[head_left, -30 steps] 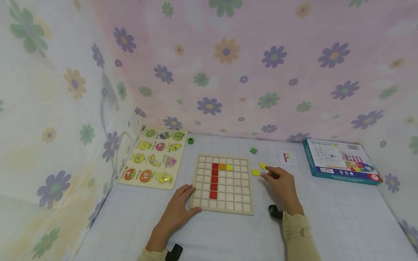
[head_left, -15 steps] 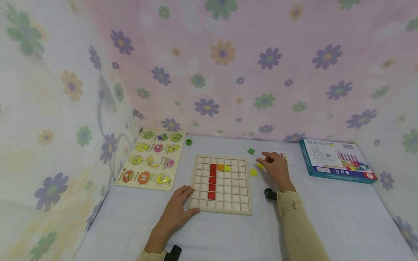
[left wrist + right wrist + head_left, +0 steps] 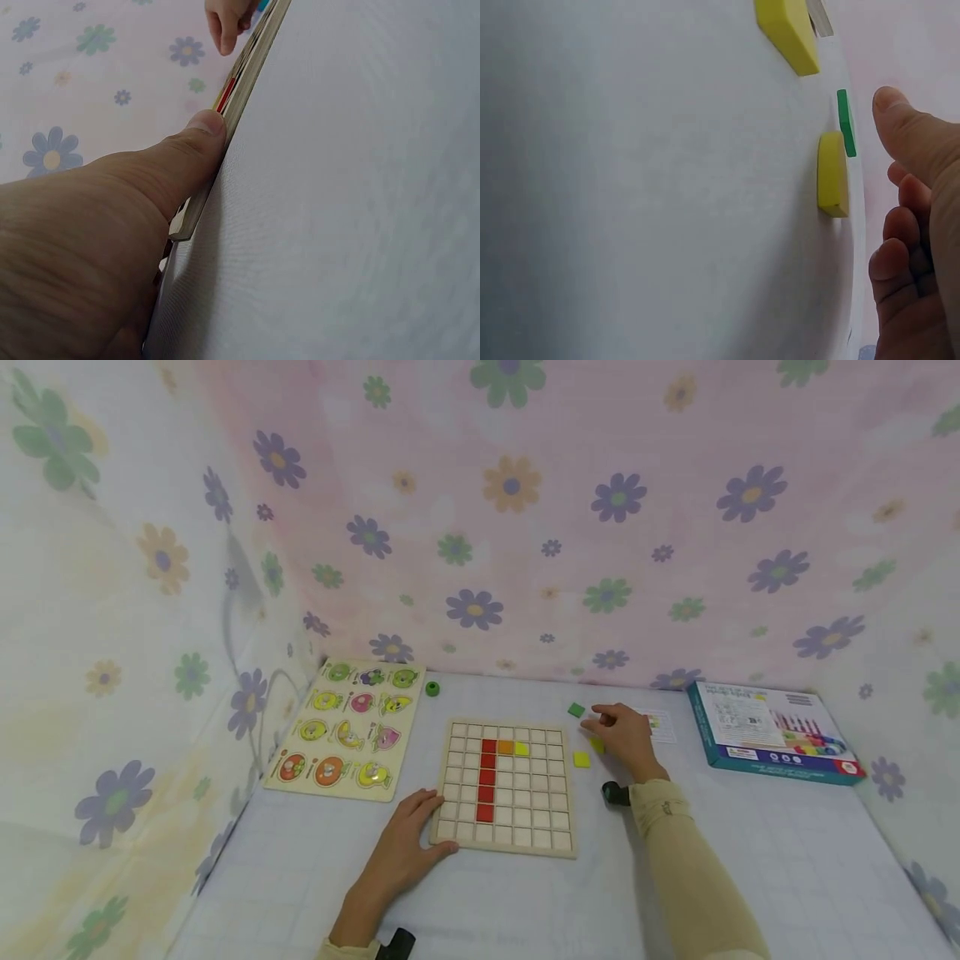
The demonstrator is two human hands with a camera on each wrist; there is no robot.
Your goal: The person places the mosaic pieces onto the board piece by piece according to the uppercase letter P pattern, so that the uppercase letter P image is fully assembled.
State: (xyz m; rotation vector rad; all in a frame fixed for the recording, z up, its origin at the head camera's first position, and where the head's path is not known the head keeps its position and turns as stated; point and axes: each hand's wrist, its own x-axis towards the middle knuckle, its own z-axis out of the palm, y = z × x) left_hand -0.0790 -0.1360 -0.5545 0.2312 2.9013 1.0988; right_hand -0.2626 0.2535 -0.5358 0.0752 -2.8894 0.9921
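Right hand [image 3: 628,737] hovering with fingers loosely curled, holding nothing, beside green tile [image 3: 576,710] – far right of grid board [image 3: 506,787]. Probably light, stiff – best pinched by edges. Left hand [image 3: 405,843] flat, steadying board's near-left corner.

Right hand [image 3: 626,737] covers part of yellow tile [image 3: 597,744] and near half of pattern card [image 3: 660,725]; card print too small to read. Box [image 3: 772,732] lettering illegible. Left wrist view: grid board [image 3: 244,79] seen edge-on only, cells hidden; left hand [image 3: 97,247] cut off by frame edge.
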